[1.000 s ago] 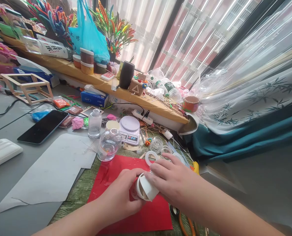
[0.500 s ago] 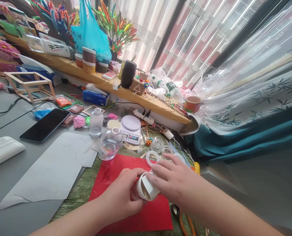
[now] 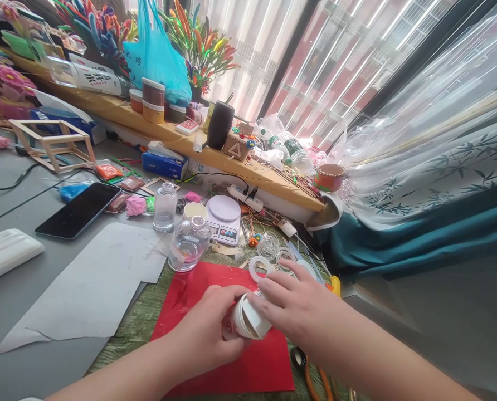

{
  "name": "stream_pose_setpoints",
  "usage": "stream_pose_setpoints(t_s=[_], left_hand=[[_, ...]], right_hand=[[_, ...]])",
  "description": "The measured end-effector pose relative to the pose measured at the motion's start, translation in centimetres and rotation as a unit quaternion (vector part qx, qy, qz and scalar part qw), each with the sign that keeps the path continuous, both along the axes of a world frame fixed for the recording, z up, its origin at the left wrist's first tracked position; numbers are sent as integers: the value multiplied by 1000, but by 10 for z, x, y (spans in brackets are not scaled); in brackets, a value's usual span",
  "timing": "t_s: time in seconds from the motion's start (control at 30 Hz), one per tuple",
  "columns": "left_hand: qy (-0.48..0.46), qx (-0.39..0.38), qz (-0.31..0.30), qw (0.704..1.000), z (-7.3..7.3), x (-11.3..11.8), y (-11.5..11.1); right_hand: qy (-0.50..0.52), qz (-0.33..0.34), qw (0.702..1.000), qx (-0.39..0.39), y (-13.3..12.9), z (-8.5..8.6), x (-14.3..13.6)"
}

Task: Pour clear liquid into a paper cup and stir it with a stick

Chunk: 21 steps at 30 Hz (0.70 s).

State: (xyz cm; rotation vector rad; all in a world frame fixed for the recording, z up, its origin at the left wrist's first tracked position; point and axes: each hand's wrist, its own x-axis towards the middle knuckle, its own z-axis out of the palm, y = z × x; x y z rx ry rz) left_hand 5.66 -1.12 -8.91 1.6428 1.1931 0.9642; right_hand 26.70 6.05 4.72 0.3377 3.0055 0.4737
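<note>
A white cup (image 3: 230, 323) is tilted over the red sheet (image 3: 269, 365), a white piece (image 3: 257, 319) at its mouth, with the left hand (image 3: 213, 322) curled round the cup's side. The right hand (image 3: 292, 298) has its fingers bent against the white piece, though I cannot tell whether they grip it. Beyond the sheet stand two bottles and a scale (image 3: 224, 234).
</note>
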Motion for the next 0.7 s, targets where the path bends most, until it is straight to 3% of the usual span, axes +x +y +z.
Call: stream_pose_setpoints(t_s=[0.7], left_hand=[[2, 12, 5, 1000, 5, -1, 0]], right_hand=[[34, 16, 999, 1, 2, 1, 2]])
